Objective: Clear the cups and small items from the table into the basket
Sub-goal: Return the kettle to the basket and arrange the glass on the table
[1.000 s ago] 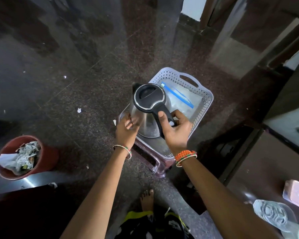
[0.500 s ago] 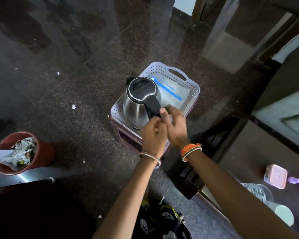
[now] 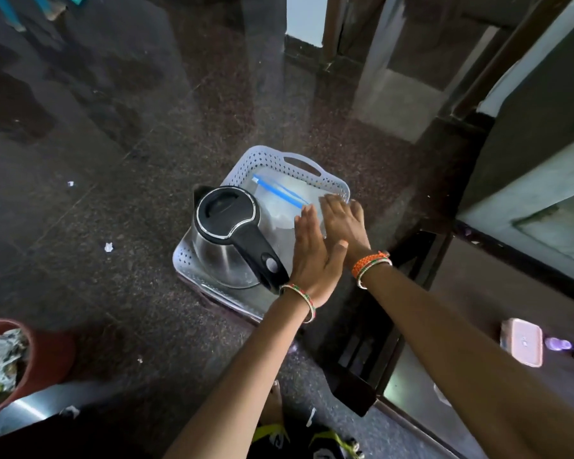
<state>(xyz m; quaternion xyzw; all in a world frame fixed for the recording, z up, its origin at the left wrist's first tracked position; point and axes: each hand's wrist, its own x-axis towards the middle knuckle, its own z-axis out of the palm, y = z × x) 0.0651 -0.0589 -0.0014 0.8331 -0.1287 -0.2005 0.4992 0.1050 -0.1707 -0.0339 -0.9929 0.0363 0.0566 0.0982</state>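
A white perforated basket [image 3: 280, 160] sits on a low stool on the floor. A steel electric kettle [image 3: 227, 238] with a black lid and handle stands in its near-left part. Behind it lies a clear plastic bag with a blue zip strip [image 3: 280, 192]. My left hand [image 3: 314, 251] hovers flat beside the kettle's handle, fingers extended, holding nothing. My right hand [image 3: 343, 220] is spread flat over the basket's right side and the bag. A pink lidded box [image 3: 524, 341] and a small purple item [image 3: 555, 343] rest on the dark table at the right.
A red bin [image 3: 47, 352] full of crumpled paper stands at the lower left. Paper scraps dot the dark stone floor. The dark table [image 3: 471, 293] edge runs along the right. My bare foot [image 3: 272, 402] shows below the basket.
The kettle was set down in the basket and both hands let go of its handle. They now hover open to the kettle's right, over the bag.
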